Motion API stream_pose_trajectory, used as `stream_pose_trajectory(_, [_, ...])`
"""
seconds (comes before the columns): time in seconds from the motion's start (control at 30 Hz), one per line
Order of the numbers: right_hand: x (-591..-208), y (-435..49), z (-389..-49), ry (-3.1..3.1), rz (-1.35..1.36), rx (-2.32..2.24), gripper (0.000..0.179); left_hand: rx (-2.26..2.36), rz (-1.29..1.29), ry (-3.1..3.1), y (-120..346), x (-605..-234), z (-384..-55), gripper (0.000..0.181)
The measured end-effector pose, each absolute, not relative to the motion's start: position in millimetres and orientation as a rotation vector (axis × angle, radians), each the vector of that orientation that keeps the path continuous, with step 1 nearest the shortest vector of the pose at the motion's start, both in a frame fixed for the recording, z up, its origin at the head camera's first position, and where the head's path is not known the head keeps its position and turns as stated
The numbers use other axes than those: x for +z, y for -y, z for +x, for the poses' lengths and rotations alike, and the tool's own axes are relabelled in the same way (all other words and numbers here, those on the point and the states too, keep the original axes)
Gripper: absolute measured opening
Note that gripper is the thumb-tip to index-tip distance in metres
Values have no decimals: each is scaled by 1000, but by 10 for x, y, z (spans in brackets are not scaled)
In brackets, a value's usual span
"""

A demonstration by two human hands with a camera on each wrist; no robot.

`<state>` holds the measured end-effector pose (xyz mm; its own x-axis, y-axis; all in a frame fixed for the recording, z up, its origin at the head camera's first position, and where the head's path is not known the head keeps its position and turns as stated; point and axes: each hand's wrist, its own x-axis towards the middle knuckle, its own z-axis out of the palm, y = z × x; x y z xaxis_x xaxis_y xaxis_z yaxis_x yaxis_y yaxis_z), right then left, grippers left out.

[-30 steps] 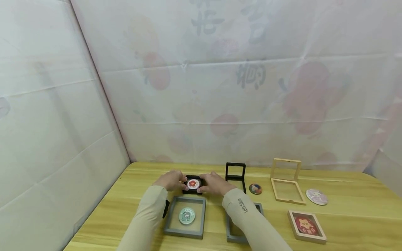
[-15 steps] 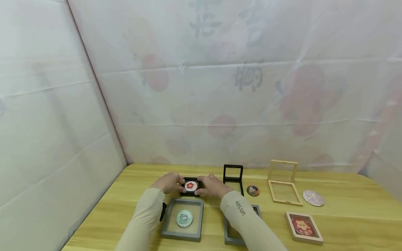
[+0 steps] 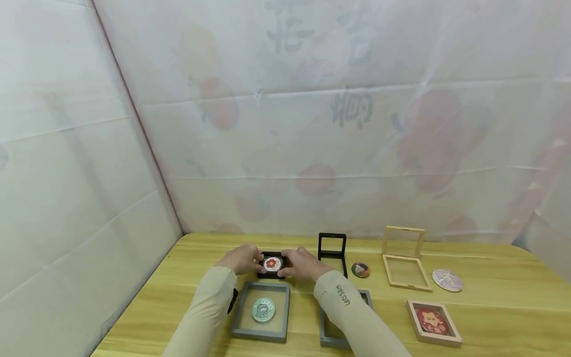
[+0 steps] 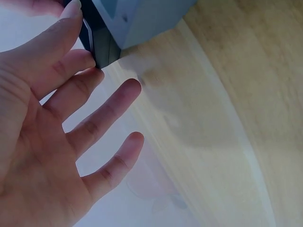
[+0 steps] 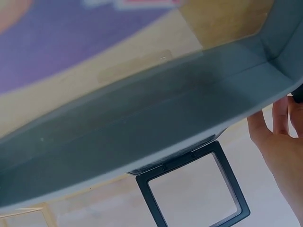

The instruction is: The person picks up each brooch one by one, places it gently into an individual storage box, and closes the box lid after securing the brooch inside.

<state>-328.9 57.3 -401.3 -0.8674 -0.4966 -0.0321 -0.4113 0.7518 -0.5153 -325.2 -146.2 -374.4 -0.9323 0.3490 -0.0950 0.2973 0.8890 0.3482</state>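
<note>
Grip pinching from either side, your left hand (image 3: pixel 241 259) and right hand (image 3: pixel 304 264) hold a small black case (image 3: pixel 273 276) framing a red-flower badge (image 3: pixel 271 264), toward the counter's (image 3: pixel 499 317) back left. Nearer you, a gray case (image 3: pixel 258 335) frames a green badge (image 3: pixel 263 310); rightward, an upright-lidded black frame (image 3: pixel 332 235) and yellow frame (image 3: pixel 410 287) neighbor loose badges, while a pink case (image 3: pixel 439 339) contains a red badge (image 3: pixel 431 321).

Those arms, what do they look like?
They wear long cream cloth sleeves: the left sleeve looks plain; the right sleeve has small dark lettering near the wrist. A small black object, too unclear to name, shows beside the left sleeve. The left grip and right grip are bare hands.
</note>
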Motion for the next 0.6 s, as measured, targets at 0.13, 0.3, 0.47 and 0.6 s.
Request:
stream_pose_trajectory(0.13, [-4019, -569, -3322, -2783, -724, -772, 56, 481, 516, -2914, 1448, -3746, -3249, 15])
stream_pose_trajectory(0.3, [-4037, -558, -3347, -2790, -759, -767, 49, 431, 543, -2934, 1452, -3767, -3244, 25])
stream_pose_trajectory(0.47, [-4008, -615, -3349, -2779, -795, -744, 47, 456, 704, -2973, 1416, -3787, -3259, 24])
stream_pose_trajectory(0.6, [-3940, -650, -3358, -2801, -853, -722, 47, 531, 864, -3095, 1389, -3769, -3270, 19])
